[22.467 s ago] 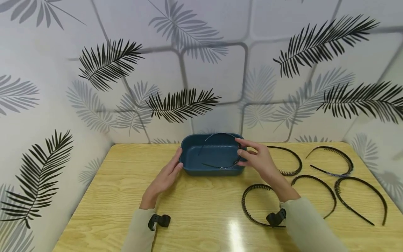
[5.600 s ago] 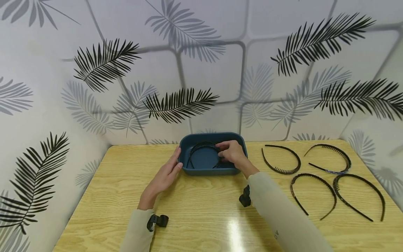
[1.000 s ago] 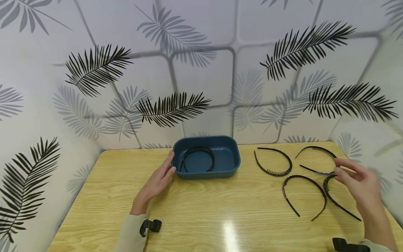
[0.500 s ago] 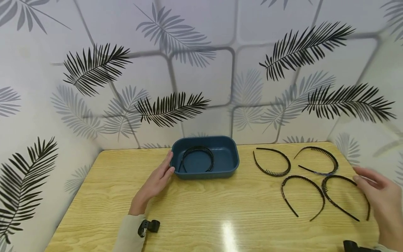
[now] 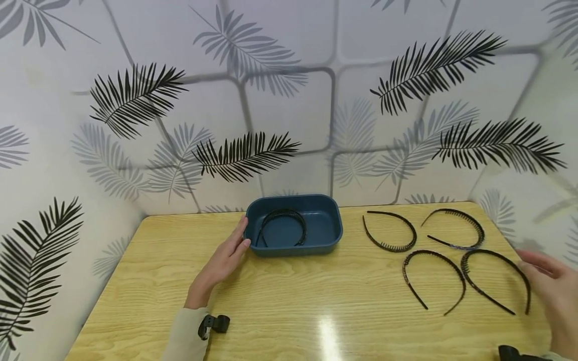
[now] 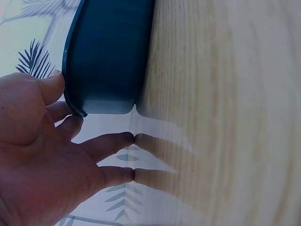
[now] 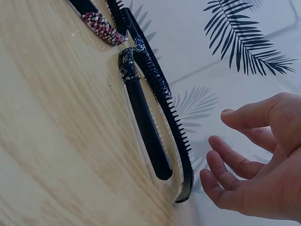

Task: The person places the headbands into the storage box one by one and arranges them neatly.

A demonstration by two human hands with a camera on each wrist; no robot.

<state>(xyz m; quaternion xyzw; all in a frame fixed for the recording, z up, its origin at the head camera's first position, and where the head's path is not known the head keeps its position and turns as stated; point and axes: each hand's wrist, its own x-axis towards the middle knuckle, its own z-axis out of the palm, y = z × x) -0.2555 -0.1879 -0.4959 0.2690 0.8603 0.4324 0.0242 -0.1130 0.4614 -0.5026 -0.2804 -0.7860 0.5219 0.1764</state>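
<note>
The left hand (image 5: 222,261) lies flat on the wooden table (image 5: 289,311), fingers straight and relaxed, its fingertips touching the left wall of the blue tray (image 5: 336,235); the left wrist view shows the thumb against the tray's rim and the other fingers spread on the wood, so it steadies the tray rather than gripping it; the right hand (image 5: 553,293) hovers at the right edge of the table, fingers loosely apart and holding nothing, just beside the outer curve of the near right headband (image 5: 524,278); the right wrist view shows the fingertips close to that band's toothed arc but apart from it; the step in hand looks like the reach for the next headband, with the pick-up itself not yet made; the next move would call for the right fingers to close on the thin arc, probably from its outer side, lift it without snagging its teeth on the neighbouring bands, and carry it left across the table to the tray; one headband (image 5: 283,220) already rests inside the tray, near its left half; three more lie flat to the right of the tray, well apart from the left hand: the near middle headband (image 5: 435,254), the far middle headband (image 5: 397,245) and the far right headband (image 5: 469,220).
</note>
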